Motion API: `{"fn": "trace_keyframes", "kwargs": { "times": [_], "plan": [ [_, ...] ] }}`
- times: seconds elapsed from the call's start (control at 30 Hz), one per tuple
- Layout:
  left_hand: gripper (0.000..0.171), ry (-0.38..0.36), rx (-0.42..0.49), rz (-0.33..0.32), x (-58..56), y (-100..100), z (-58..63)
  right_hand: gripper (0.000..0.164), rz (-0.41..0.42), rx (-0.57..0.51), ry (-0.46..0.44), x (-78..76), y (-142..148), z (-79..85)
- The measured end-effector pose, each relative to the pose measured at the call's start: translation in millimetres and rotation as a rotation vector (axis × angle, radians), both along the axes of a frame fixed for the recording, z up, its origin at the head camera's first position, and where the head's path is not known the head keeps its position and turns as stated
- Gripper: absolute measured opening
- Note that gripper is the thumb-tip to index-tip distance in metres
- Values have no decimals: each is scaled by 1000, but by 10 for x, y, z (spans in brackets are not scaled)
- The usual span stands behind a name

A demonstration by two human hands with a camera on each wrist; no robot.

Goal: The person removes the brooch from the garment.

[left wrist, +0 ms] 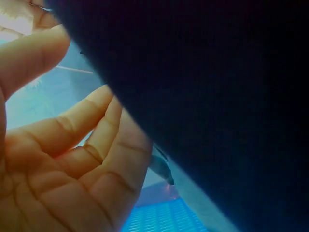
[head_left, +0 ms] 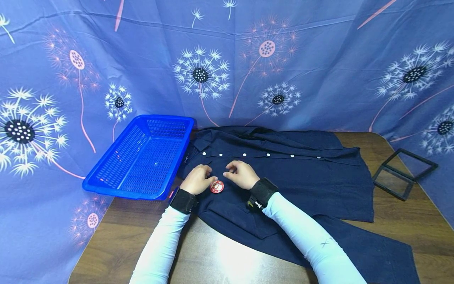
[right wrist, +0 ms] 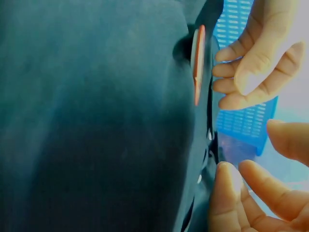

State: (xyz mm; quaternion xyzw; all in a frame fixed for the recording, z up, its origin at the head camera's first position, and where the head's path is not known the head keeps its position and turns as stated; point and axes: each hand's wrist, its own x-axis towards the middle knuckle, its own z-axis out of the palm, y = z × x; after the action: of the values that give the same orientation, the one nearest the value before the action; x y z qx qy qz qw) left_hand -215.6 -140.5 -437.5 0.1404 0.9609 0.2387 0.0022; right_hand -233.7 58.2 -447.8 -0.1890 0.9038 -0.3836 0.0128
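Observation:
A dark navy button-up shirt (head_left: 301, 181) lies spread on the wooden table, with a row of white buttons along its placket. On it rests a round red badge (head_left: 217, 186) with a small picture; in the right wrist view the badge (right wrist: 198, 63) appears edge-on. My left hand (head_left: 196, 179) is just left of the badge, its thumb tip by the badge's upper edge. In the left wrist view its fingertips (left wrist: 130, 130) are at the dark cloth. My right hand (head_left: 242, 174) is to the badge's right, fingers loosely bent and holding nothing.
A blue plastic basket (head_left: 122, 194) stands at the left beside the shirt's collar. At the right lies a black hinged frame (head_left: 404, 173) with clear panes. Behind the table (head_left: 142, 236) hangs a blue dandelion-print cloth (head_left: 149, 51).

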Motion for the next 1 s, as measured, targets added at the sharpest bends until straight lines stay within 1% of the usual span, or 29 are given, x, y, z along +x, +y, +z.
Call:
{"fn": "trace_keyframes", "kwargs": {
  "times": [0.27,0.43,0.53,0.67,0.77,0.9,1.0],
  "plan": [
    [27,-16,-23,-24,-38,13,-35,26,53,19,-80,13,-26,-25],
    [24,-35,-24,-37,-39,10,-54,24,51,28,-118,8,-33,-48],
    [24,-31,-20,-48,-35,3,-71,24,54,25,-145,4,-37,-57],
    [24,-44,-13,-56,-22,3,-84,22,62,18,-192,1,-43,-67],
    [22,-57,-3,-59,-9,9,-89,20,69,35,-194,-3,-49,-79],
    [17,-54,5,-68,-5,15,-101,18,86,71,-149,-6,-56,-105],
    [13,-60,5,-71,-6,18,-109,17,92,84,-138,-2,-62,-111]
  ]
}}
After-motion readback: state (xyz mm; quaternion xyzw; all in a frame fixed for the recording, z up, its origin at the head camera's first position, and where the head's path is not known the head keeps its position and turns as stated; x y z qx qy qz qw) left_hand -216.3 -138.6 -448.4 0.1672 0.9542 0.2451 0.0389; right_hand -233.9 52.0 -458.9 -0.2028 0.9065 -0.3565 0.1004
